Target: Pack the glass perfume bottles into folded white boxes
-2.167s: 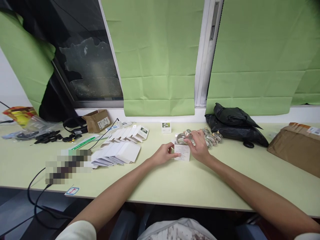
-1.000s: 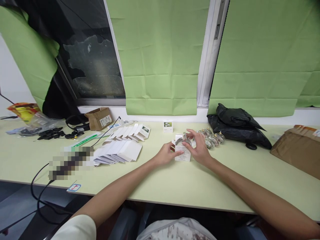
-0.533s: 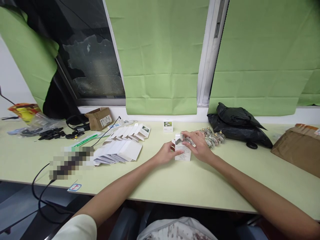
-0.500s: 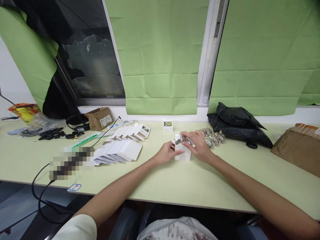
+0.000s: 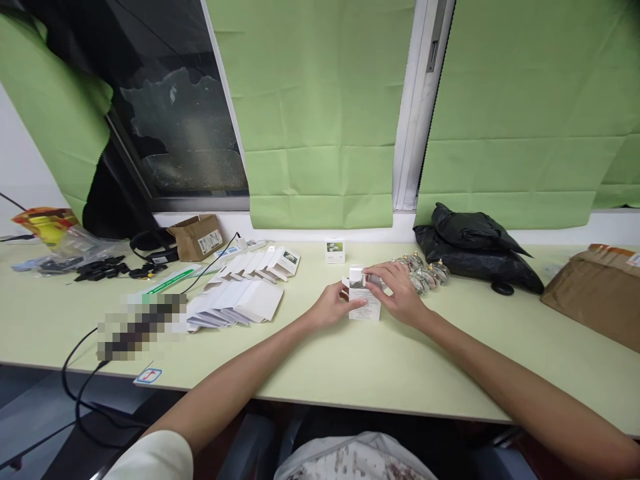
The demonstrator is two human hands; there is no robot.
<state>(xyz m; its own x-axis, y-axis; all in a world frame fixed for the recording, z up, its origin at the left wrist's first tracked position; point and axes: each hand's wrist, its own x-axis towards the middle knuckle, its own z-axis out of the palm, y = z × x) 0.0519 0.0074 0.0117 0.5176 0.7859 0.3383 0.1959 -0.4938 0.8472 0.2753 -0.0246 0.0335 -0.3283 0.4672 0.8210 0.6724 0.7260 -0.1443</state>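
Note:
A small white carton (image 5: pixel 364 308) with fine print on its front stands upright on the table, its top flap raised. My left hand (image 5: pixel 331 305) is closed around the carton's left side, thumb across the front. Over the open top is my right hand (image 5: pixel 397 291), its thumb and fingers pinching a shiny glass bottle (image 5: pixel 358 284) that sits mostly inside the carton. The fingers hide much of the bottle. Just beyond my right hand stand several clear round glass bottles (image 5: pixel 431 277) with gold-coloured tops.
Flat white cartons (image 5: pixel 257 300) lie in overlapping rows at left. One closed carton (image 5: pixel 335 251) with a green picture stands near the wall. Black plastic bags (image 5: pixel 475 250) and a brown cardboard box (image 5: pixel 595 293) are at right. A cable (image 5: pixel 75 357) hangs over the left edge.
The glass bottle has sunk lower into the carton; less of it shows above the opening. My right hand has stayed over the top, and my left hand keeps its hold.

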